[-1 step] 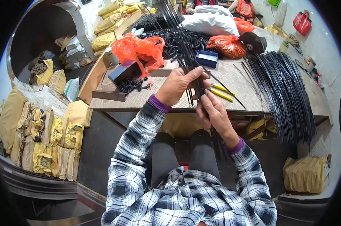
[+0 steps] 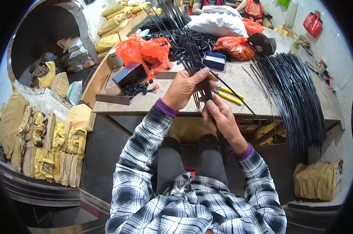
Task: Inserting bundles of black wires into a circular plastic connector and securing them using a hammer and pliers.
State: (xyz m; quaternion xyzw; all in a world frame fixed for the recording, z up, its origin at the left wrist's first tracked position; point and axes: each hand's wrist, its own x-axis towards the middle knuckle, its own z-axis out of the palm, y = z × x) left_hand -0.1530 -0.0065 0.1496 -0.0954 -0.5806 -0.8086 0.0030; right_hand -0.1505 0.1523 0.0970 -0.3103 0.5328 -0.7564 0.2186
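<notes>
Sticks, thin and black, poke through the left hand, which squeezes them just above the pinching right hand.

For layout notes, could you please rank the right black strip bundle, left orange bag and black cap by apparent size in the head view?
Largest: black strip bundle
Next: orange bag
Smallest: black cap

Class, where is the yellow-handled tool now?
In the head view, the yellow-handled tool lies right of centre on the table, just beyond the right hand but nearer than the blue box.
</notes>
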